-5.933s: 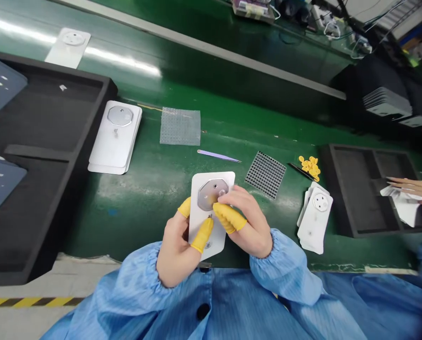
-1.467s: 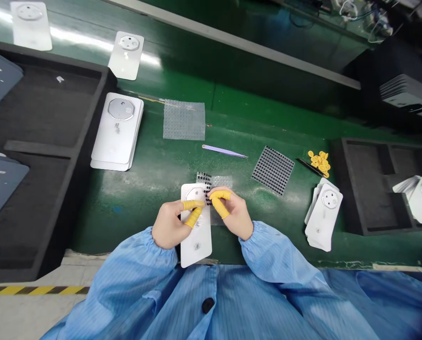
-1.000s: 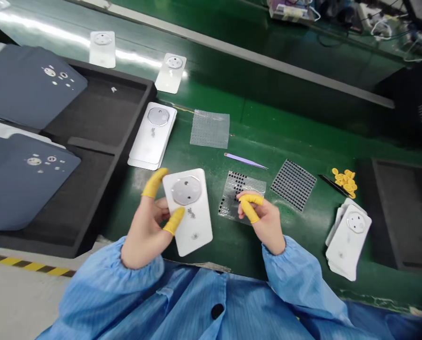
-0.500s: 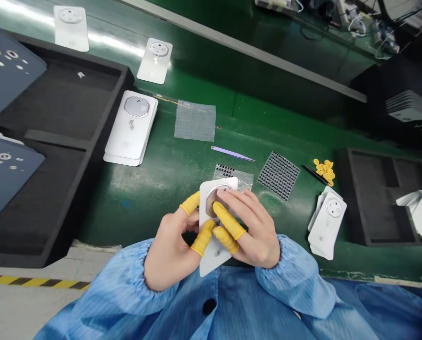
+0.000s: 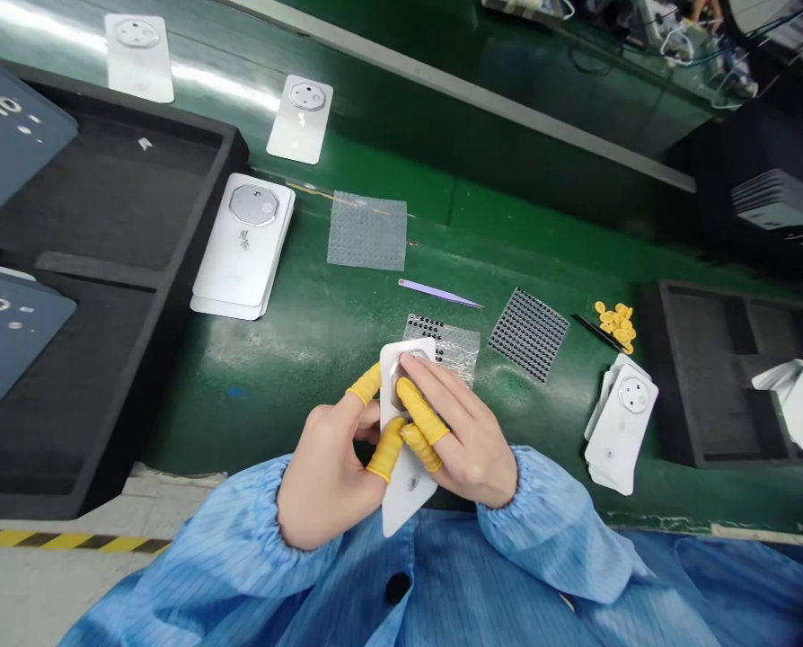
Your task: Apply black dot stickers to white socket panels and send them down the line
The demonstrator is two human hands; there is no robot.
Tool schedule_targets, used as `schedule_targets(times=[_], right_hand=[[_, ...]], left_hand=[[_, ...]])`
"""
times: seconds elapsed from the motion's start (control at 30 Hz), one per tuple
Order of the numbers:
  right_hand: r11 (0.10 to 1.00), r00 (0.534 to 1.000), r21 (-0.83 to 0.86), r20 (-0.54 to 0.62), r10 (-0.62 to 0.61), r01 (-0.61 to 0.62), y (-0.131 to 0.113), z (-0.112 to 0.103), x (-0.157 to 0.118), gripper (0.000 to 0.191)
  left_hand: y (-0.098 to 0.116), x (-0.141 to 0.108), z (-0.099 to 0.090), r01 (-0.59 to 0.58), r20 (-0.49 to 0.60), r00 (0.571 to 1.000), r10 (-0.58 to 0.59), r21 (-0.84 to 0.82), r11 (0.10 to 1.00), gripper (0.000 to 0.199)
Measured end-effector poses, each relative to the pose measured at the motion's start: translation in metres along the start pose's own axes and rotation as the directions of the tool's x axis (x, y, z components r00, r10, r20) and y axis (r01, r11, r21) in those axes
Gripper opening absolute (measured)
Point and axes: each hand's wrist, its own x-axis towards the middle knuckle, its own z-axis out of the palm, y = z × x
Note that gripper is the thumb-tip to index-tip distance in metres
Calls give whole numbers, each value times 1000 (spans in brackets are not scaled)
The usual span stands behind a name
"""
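Note:
Upright in front of my chest is a white phone back cover [image 5: 408, 503] with an octagonal camera ring, tilted edgeways. My left hand [image 5: 330, 467], in yellow finger cots, grips it by the left edge, thumb on the face and fingers behind. My right hand [image 5: 465, 436] lies over the face with its cotted fingertips on the camera ring, hiding much of it; any small part under them cannot be made out. Just beyond lies a clear sheet [image 5: 459, 346] with a few black dots left on it. A fuller sheet of black dots [image 5: 529, 334] and purple tweezers [image 5: 438, 293] lie nearby.
Stacked phone covers [image 5: 243, 243] stand at the left beside a black foam tray [image 5: 199, 261]. More covers [image 5: 622, 427] are piled right, near yellow finger cots [image 5: 615, 323], black tweezers [image 5: 596, 332] and another black tray [image 5: 698, 359]. A translucent sheet [image 5: 367, 229] lies at the middle back.
The cover has turned slightly more edge-on to me. My right hand has shifted a little left, its fingers still on the camera ring; my left hand keeps its grip.

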Motion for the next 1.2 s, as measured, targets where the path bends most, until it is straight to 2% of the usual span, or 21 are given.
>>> schedule_targets(times=[0.17, 0.23, 0.3, 0.33, 0.4, 0.47, 0.53, 0.6, 0.67, 0.73, 0.83, 0.93, 1.0, 1.1, 1.13, 1.2], right_hand=[[991, 999, 130, -3, 33, -32, 3, 8, -6, 48], [972, 996, 232, -64, 57, -40, 7, 4, -6, 45], [944, 976, 319, -166, 138, -80, 9, 1, -4, 41], [928, 950, 348, -225, 218, -131, 9, -1, -4, 40], [860, 857, 437, -303, 417, -264, 8, 0, -3, 44], [722, 770, 592, -250, 587, -358, 5, 4, -3, 51], [552, 737, 742, -118, 666, -381, 1, 9, -3, 53], [425, 714, 827, -40, 699, -368, -3, 13, -1, 48], [346, 690, 874, -17, 723, -341, -6, 13, 1, 46], [292, 691, 902, 9, 723, -317, -8, 12, 2, 47], [246, 703, 912, 61, 708, -327, -8, 12, 2, 55], [246, 707, 898, 94, 701, -364, -7, 16, 0, 67], [256, 683, 889, 82, 726, -379, -8, 19, 0, 70], [268, 624, 894, 16, 781, -359, -13, 21, 2, 63], [260, 624, 903, 11, 781, -341, -15, 20, 2, 60], [215, 660, 926, 48, 750, -311, -16, 17, 3, 61]], left_hand=[[-5, 3, 4, 101, 43, 994, -96, -148, 984, 47], [-5, 4, 6, 146, 79, 989, -129, -295, 944, 49], [-4, 6, 6, 196, 131, 979, -153, -447, 873, 49], [-3, 6, 6, 213, 150, 976, -158, -502, 838, 49], [-2, 8, 5, 209, 145, 977, -153, -571, 794, 44], [-1, 10, 5, 174, 102, 985, -141, -606, 777, 36], [-1, 12, 6, 134, 49, 990, -133, -614, 778, 25], [-2, 15, 8, 116, -2, 989, -146, -600, 792, 15], [-4, 16, 10, 113, -54, 983, -177, -580, 807, 8], [-5, 17, 12, 103, -115, 973, -200, -559, 823, 7], [-7, 17, 14, 65, -202, 958, -202, -533, 844, 12], [-9, 16, 16, 44, -256, 946, -200, -510, 859, 9], [-9, 15, 17, 41, -244, 953, -178, -480, 876, 10], [-10, 12, 17, 45, -204, 968, -146, -430, 902, 16], [-11, 10, 16, 44, -213, 967, -144, -413, 910, 19], [-13, 6, 12, 46, -255, 955, -150, -373, 927, 21]])
